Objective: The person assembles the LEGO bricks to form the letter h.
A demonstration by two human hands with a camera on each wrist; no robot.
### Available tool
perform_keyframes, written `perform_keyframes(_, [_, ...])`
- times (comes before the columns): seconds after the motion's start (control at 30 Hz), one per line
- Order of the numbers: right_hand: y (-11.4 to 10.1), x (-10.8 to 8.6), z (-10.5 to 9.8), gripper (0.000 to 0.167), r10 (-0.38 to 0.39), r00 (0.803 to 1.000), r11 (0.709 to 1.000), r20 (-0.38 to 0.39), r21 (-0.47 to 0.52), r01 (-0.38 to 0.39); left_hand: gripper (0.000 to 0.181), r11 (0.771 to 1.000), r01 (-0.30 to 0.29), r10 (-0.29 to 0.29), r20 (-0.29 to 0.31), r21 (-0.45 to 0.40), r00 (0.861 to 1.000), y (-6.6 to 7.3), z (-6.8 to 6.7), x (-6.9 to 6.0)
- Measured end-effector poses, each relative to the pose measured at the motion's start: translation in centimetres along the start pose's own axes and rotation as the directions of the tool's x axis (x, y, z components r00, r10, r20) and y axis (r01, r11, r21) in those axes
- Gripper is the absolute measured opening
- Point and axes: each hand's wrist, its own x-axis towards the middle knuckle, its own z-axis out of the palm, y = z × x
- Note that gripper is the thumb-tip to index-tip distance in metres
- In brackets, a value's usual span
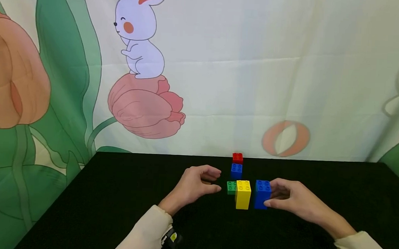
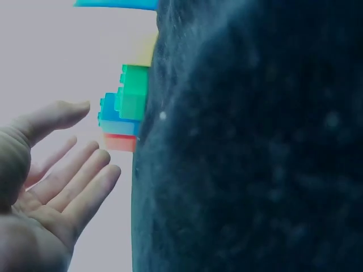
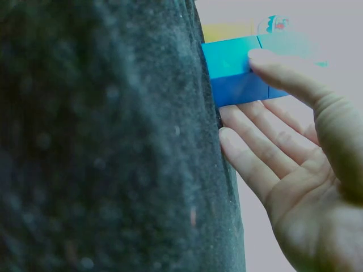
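Note:
The right hand [image 1: 295,201] holds a tall blue block [image 1: 261,195] between thumb and fingers, at the block's right side; in the right wrist view the thumb lies on the blue block [image 3: 235,71]. Just left of it, a small gap apart, stands a tall yellow block [image 1: 242,195]. A green block [image 1: 231,188] sits behind and left of the yellow one, partly hidden by it. The left hand [image 1: 196,184] hovers left of the green block, thumb and fingers apart, holding nothing. In the left wrist view that hand [image 2: 57,181] is beside the green block [image 2: 134,90], not touching it.
Behind the green block a blue block [image 1: 236,171] stands on the black table [image 1: 113,210], with a red block [image 1: 237,158] farther back. A curtain [image 1: 222,84] with a printed rabbit and flowers hangs at the table's far edge.

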Motion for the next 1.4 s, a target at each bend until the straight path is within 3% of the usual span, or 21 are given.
perform_keyframes(0.33, [0.4, -0.2, 0.0, 0.046, -0.016, 1.0, 1.0, 0.006, 0.017, 0.016, 0.039, 0.998, 0.051, -0.053, 0.08, 0.024, 0.995, -0.1, 1.4, 2.1])
perform_keyframes(0.7, [0.4, 0.0, 0.1, 0.046, -0.023, 1.0, 0.999, 0.013, 0.023, 0.023, 0.037, 0.99, 0.135, -0.137, 0.082, 0.025, 0.987, -0.3, 2.1, 2.2])
perform_keyframes(1.4, [0.5, 0.2, -0.3, 0.045, -0.016, 1.0, 1.0, 0.007, 0.015, 0.016, 0.031, 0.992, 0.125, -0.128, 0.086, 0.034, 0.988, -0.4, 2.3, 2.7])
